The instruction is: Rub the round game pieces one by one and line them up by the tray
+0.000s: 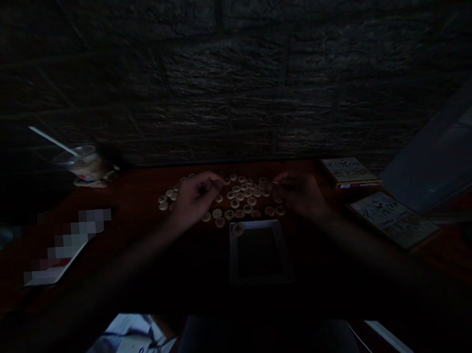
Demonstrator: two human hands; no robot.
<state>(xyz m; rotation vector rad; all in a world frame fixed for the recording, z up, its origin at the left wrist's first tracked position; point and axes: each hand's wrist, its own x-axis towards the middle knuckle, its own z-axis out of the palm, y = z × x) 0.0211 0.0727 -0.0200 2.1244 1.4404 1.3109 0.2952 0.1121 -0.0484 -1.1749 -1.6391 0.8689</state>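
Observation:
Several round wooden xiangqi pieces, marked in red or black, lie loosely spread on the dark red table. Over their left part is my left hand, thumb and forefinger pinched together; anything between the tips is too dark to make out. My right hand is at the right edge of the spread, fingers closed in a pinch. A thin pale edge at its fingertips looks like a xiangqi piece. Nearer me lies a shallow white-rimmed box, with a single piece at its far left corner.
Two flat printed boxes lie at the right. A plastic drink cup with a straw stands at the back left, near a flat pale-edged item. A stone wall rises behind the table. The scene is very dark.

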